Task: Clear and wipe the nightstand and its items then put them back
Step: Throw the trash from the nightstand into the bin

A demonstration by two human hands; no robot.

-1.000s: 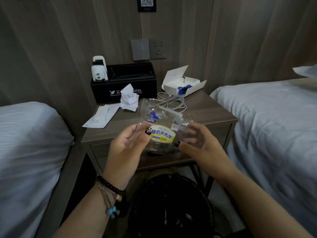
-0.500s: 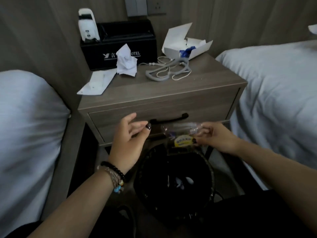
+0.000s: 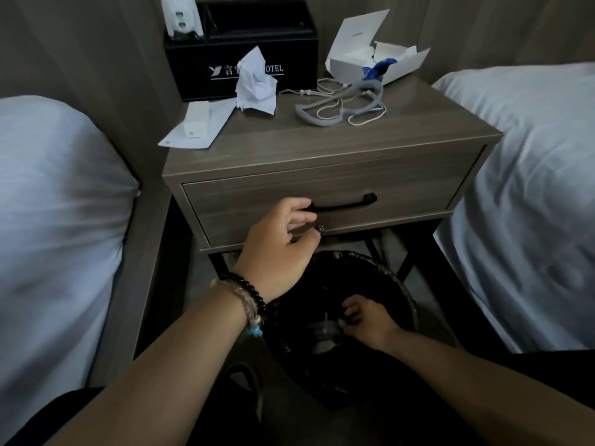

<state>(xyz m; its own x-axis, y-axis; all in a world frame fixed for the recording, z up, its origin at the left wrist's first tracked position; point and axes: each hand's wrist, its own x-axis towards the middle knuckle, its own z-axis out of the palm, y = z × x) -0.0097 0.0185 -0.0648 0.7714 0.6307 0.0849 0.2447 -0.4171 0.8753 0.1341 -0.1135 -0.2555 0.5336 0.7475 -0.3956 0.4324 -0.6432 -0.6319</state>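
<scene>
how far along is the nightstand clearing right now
Early. Right hand is down in the black bin, seemingly dropping a clear wrapper. Left hand hovers by the drawer handle. Crumpled tissue, open white box and cables remain on the nightstand; no wiping visible.

The white dispenser (image 3: 181,17) atop the black tissue box (image 3: 241,56) is cut off by the top edge. A crumpled white tissue (image 3: 256,82) covers the middle of the box's printed lettering. Inside the black-lined round waste bin (image 3: 396,284), the right hand (image 3: 367,320) is dim; whether its fingers hold the faint clear plastic wrapper (image 3: 323,333) cannot be told. The left hand (image 3: 280,249) hides one end of the black drawer handle (image 3: 347,206).
</scene>
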